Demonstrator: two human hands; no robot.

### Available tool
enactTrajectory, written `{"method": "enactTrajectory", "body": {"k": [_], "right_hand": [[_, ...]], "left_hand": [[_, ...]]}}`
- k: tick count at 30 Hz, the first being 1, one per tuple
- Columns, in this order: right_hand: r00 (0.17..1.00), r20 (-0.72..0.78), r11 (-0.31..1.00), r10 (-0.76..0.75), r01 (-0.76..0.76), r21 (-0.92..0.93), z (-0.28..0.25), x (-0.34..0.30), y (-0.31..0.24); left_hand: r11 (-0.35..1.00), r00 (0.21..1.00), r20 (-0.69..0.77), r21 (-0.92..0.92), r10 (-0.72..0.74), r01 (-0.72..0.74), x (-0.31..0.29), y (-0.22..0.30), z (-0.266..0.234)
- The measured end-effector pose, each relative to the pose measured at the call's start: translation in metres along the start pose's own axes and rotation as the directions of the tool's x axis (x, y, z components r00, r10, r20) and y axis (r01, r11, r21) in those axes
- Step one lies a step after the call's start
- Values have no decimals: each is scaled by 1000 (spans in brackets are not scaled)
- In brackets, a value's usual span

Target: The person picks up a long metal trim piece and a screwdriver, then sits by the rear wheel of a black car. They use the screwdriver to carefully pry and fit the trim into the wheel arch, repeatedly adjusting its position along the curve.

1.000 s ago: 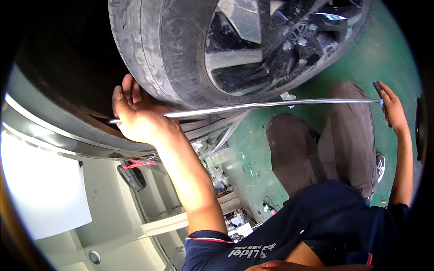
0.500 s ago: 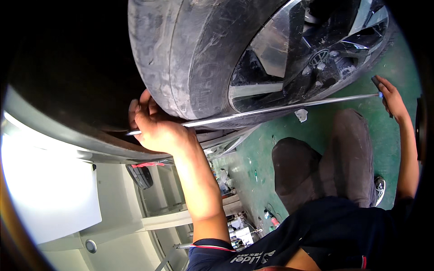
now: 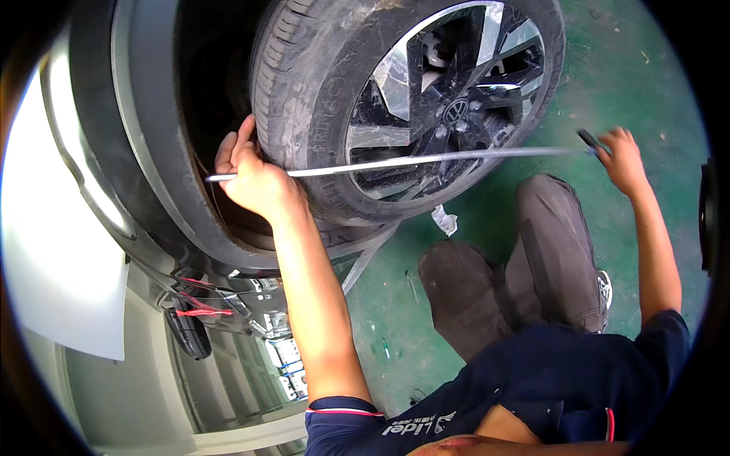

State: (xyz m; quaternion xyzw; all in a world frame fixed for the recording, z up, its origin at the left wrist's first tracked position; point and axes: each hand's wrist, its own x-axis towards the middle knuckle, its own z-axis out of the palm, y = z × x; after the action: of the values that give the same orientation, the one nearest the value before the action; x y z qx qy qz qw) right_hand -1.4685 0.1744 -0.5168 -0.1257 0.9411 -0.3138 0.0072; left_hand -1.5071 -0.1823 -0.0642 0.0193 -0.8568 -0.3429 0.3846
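A long straight metal rod (image 3: 411, 160) slants across the front of a black car wheel with bright spokes (image 3: 456, 110). My left hand (image 3: 262, 180) is closed around the rod close to its thin tip, in the gap between the tyre tread and the wheel arch (image 3: 199, 190); a finger or two point up beside the tread. At the rod's far right end is a black crosswise handle (image 3: 589, 141) with a bit of blue at the joint. My right hand (image 3: 625, 161) grips there, its fingers slightly blurred. The rod's tip shows just past my left hand at the arch edge.
My bent knees (image 3: 494, 281) are below the wheel on the green floor (image 3: 639, 61). A crumpled white scrap (image 3: 444, 220) lies beside the tyre. Glossy dark car bodywork (image 3: 99, 182) curves along the left, with a mirror with red ribbon (image 3: 190, 327) below it.
The view has shifted, so the wheel appears farther left and more of the car body shows. Both hands stay on the rod, whose handle end has turned a little.
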Motion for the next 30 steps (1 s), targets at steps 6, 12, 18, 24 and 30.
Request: {"method": "enactTrajectory", "body": {"k": [6,12,18,24,30], "right_hand": [[879,-185,-327,-439,36,944,-198,115,-287],[811,-319,-764,-489,-222,606,-233,166,-435],[826,-294,-752,-480,-215,623,-230,185,-442],[849,-297,-738,-437,-149,658,-233,174,-442],[891,-328,-482,-314,148,864,-215,154,-408]], "left_hand": [[996,997,-60,-70,53,-57,-7,-12,-8],[978,996,-84,-203,23,-39,1,-7,2],[991,994,-97,-132,-43,30,-4,7,2],[994,987,-150,-78,65,-77,-4,-5,-1],[990,988,-132,-110,78,-92,-1,-18,0]]}}
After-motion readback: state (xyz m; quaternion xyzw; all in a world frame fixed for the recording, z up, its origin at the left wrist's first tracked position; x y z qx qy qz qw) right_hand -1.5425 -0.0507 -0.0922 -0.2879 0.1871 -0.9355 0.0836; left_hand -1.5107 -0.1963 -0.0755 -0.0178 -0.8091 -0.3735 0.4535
